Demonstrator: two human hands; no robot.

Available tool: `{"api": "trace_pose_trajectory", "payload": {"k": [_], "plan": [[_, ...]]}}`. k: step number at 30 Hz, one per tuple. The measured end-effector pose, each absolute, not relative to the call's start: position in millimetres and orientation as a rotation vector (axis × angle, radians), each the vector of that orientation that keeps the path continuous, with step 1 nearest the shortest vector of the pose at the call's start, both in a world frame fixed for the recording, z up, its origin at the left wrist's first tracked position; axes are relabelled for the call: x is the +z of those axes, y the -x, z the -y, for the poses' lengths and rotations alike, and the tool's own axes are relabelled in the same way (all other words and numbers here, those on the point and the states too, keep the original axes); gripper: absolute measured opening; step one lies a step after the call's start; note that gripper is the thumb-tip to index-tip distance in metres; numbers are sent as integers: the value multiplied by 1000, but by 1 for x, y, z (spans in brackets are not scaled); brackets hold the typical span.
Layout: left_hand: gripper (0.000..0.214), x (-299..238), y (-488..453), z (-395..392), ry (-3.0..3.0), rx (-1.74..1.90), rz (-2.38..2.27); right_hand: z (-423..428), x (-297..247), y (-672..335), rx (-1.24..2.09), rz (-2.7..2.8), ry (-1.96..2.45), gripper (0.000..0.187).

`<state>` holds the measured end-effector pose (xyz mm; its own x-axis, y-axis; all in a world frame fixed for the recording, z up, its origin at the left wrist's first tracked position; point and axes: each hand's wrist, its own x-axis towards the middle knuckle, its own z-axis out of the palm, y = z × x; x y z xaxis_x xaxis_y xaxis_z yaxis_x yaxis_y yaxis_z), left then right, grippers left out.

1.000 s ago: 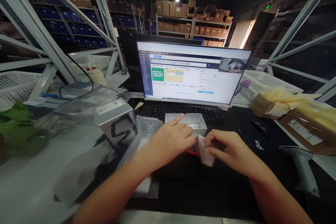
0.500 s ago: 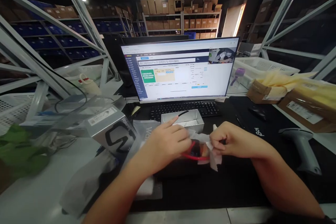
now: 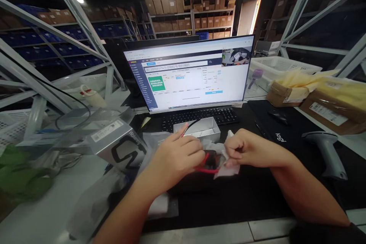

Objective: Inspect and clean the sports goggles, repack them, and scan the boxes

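Note:
My left hand [image 3: 178, 156] is closed around a pair of red-framed glasses [image 3: 209, 162] with dark lenses, one arm of the frame sticking up past my fingers. My right hand [image 3: 243, 148] pinches a white cloth or tissue [image 3: 225, 169] wrapped against the right side of the glasses. Both hands hover just above the black desk mat [image 3: 228, 198]. A small open grey box [image 3: 200, 129] stands right behind my hands, in front of the keyboard [image 3: 200, 115].
A monitor [image 3: 188, 72] stands behind the keyboard. A grey product box [image 3: 117, 145] and clear plastic bags lie at left. A barcode scanner [image 3: 326, 148], a mouse [image 3: 276, 116] and cardboard parcels [image 3: 328, 108] with yellow padding lie at right. White baskets and steel racking surround the desk.
The glasses have come further out of the white cloth, showing red frame and lenses. My right hand shifted its grip on the cloth. The camera tilted slightly up and to the left.

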<state>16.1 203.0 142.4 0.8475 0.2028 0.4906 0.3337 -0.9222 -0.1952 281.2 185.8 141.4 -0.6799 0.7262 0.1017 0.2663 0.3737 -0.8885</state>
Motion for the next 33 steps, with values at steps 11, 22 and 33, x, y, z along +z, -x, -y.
{"api": "trace_pose_trajectory", "payload": {"k": [11, 22, 33], "plan": [[22, 130, -24, -207, 2653, -634, 409, -161, 115, -228, 606, 2064, 1053, 34], [7, 144, -11, -199, 2918, -750, 389, -194, 142, -292, 1425, 2060, 617, 53], [10, 149, 1, -208, 2881, -1092, 468, -213, 144, -335, 300, 1486, 1471, 40]]}}
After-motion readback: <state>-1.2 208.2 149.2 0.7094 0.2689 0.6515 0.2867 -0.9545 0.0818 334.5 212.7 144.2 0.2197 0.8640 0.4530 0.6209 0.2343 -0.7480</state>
